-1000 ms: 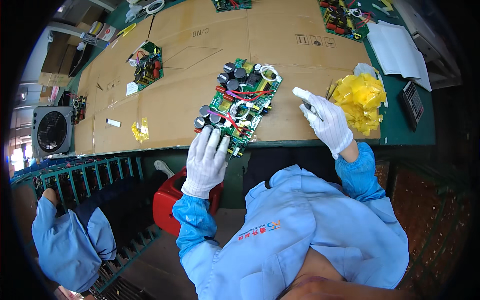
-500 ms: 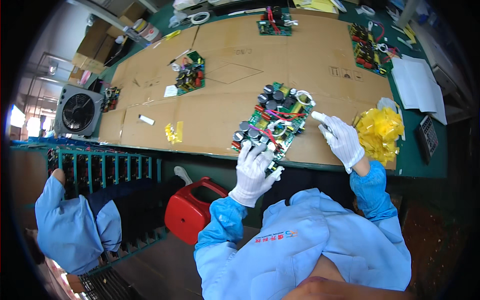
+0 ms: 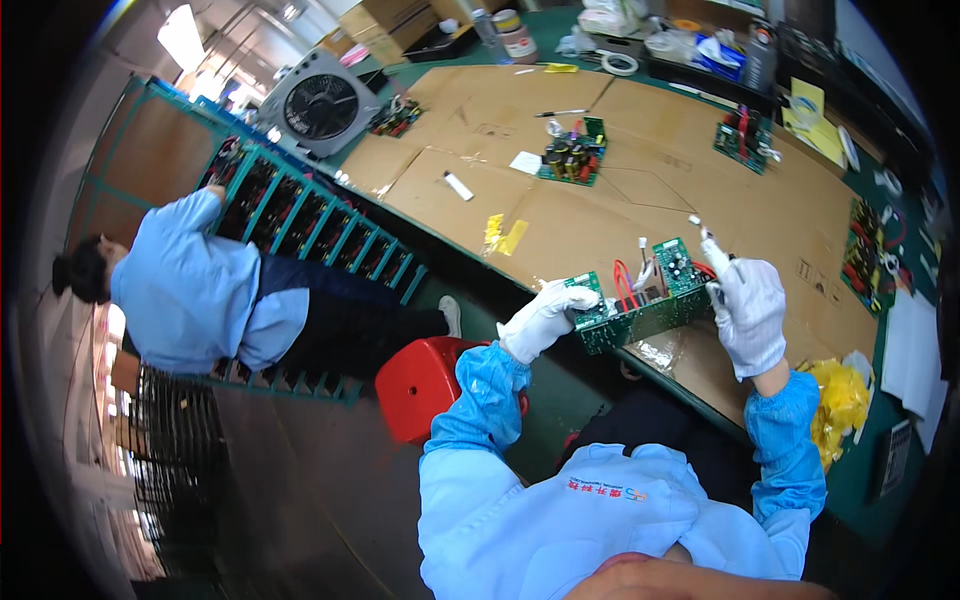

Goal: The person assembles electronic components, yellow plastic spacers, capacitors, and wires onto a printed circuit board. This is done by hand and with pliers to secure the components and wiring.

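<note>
A green circuit board [image 3: 648, 318] with red wires and smaller upright boards is tilted on its edge above the table's near edge. My gloved left hand [image 3: 545, 318] pinches its left end, thumb over a small upright board. At the other end, my gloved right hand [image 3: 752, 312] grips the board's right side, with its index finger stretched away from me. A small pale piece shows at that fingertip; I cannot make out whether it is held. The board's component side is mostly hidden from me.
Brown cardboard [image 3: 660, 215] covers the table. Other boards stand on it, including one with yellow parts [image 3: 573, 158] and another [image 3: 742, 140] farther back. Yellow tape pieces [image 3: 838, 410] lie right. A red stool [image 3: 415, 390], a person [image 3: 200, 285] and a teal rack [image 3: 310, 225] are left.
The board has been lifted off the cardboard and turned onto its edge. My right hand has moved from beside it to its right end. The view has swung left.
</note>
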### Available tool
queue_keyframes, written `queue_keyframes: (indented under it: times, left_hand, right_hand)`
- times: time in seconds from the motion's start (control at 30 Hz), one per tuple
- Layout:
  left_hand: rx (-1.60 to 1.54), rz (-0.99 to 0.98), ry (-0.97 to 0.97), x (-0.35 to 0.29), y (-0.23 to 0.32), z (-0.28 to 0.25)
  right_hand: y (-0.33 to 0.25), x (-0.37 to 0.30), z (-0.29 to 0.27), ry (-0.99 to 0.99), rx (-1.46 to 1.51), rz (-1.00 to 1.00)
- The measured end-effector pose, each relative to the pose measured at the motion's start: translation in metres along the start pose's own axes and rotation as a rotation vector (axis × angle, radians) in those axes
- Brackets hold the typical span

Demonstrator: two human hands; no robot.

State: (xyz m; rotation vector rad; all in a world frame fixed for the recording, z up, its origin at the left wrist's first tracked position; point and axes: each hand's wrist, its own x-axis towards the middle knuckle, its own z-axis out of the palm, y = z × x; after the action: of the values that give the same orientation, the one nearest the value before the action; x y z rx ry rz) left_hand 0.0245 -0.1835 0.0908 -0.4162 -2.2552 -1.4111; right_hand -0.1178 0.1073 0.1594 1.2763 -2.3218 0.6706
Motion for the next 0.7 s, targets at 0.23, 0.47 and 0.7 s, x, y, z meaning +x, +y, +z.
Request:
queue_keyframes:
  times: [0.23,0.47,0.7]
  left_hand:
    - [0.277,-0.675,0.257,0.012,0.030,-0.003]
    - [1.046,-0.010,-0.041,0.046,0.078,0.054]
    - [1.046,-0.083,-0.483,0.075,0.069,0.041]
  right_hand:
    - [0.004,0.023,0.024,0.154,-0.082,-0.215]
    - [-0.004,0.020,0.007,0.012,-0.006,-0.089]
    - [0.004,0.019,-0.014,0.143,0.026,-0.216]
